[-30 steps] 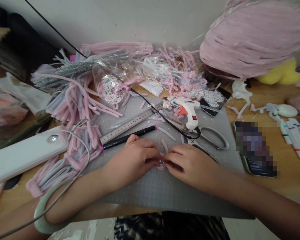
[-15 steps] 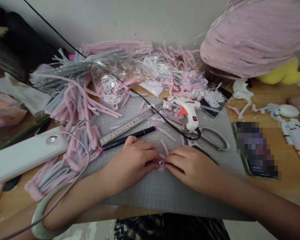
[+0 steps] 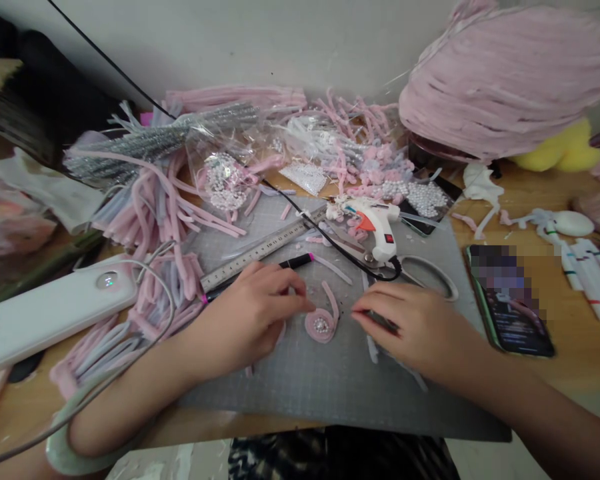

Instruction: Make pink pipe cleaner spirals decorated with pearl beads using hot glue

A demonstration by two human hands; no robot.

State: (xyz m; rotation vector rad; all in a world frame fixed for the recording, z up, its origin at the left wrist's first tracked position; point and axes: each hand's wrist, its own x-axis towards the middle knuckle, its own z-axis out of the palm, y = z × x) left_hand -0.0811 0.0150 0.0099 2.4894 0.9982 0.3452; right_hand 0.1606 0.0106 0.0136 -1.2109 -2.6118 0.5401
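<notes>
Between our left hand (image 3: 253, 313) and right hand (image 3: 411, 321), both unladen, lies a pearl-centred chenille coil (image 3: 321, 325). Snagging might unwind it.

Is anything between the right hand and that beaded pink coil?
Nothing visible blocks the right hand: only grey mat and a pink strip along the right edge of the pink coil lie between.

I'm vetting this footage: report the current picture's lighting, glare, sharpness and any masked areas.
Head view: lighting looks dim and soft on the grey mat; head view: glints show on the clear plastic bag; head view: the beaded pink coil is recognisable but soft in detail; head view: mosaic blocks hide part of the phone on the right.
</notes>
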